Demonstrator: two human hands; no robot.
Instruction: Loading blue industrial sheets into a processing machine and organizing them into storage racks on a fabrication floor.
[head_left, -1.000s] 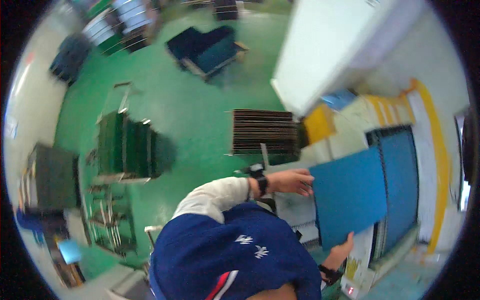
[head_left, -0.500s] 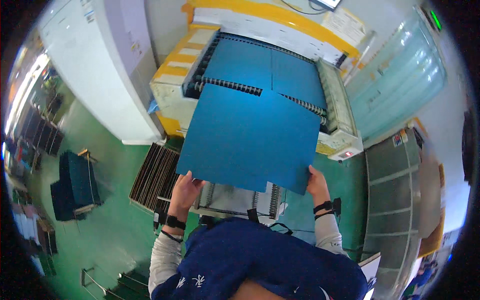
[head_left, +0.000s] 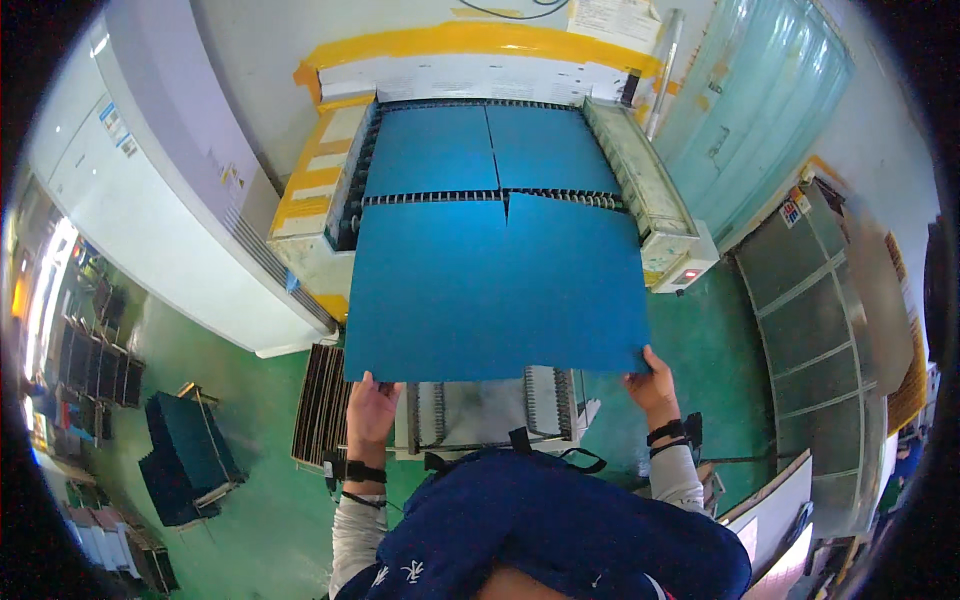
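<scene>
My left hand [head_left: 372, 408] grips the near left corner of a flat blue panel [head_left: 425, 290], thumb on top. My right hand [head_left: 655, 388] is closed on the near right corner of another blue panel [head_left: 580, 290]. The two panels seem to overlap in the middle; a narrow notch shows at their far edge, but the seam is hard to make out. Their far edges reach the front rollers [head_left: 430, 198] of a roller conveyor machine. On its bed two more blue panels [head_left: 435, 150] lie side by side with a thin gap.
Below the held panels stands a rack with coiled springs [head_left: 430, 412]. A slatted stack [head_left: 322, 400] is left of it. A tall white cabinet [head_left: 170, 200] flanks the machine. Dark panels on a stand [head_left: 185, 455] sit at left; a grey framed rack [head_left: 815, 330] stands at right.
The held panels have swung from a tilt to nearly square with the rollers. Both hands keep their grip. The head view has shifted and turned.
</scene>
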